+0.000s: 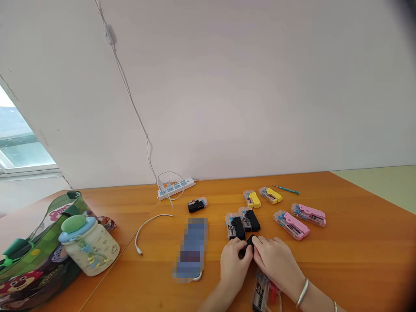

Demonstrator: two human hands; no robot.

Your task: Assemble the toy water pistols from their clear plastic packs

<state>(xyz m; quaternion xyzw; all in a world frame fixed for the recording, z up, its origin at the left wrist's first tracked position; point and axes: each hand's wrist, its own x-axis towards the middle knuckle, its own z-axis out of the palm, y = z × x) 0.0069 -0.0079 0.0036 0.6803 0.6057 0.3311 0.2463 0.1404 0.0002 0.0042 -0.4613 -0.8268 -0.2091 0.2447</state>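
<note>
My left hand (pixel 234 263) and my right hand (pixel 276 262) meet near the front of the table, both closed on a small black plastic piece (pixel 249 244). Its full shape is hidden by my fingers. Below my right hand lies a clear plastic case (pixel 260 294) with a dark printed label and something red at its side; my wrist covers part of it. Just beyond my fingers sit two clear cases with black parts, a nearer one (pixel 235 226) and another (pixel 249 219).
Pink-and-clear cases (pixel 291 225) lie to the right, yellow-and-clear ones (pixel 252 199) farther back, near a thin teal screwdriver (pixel 286 189). A lone black case (pixel 196 204) sits by a power strip (pixel 177 188). Leftward are a blurred-out phone (pixel 192 247), white cable (pixel 139 232), cup (pixel 92 251) and green bag (pixel 26 260).
</note>
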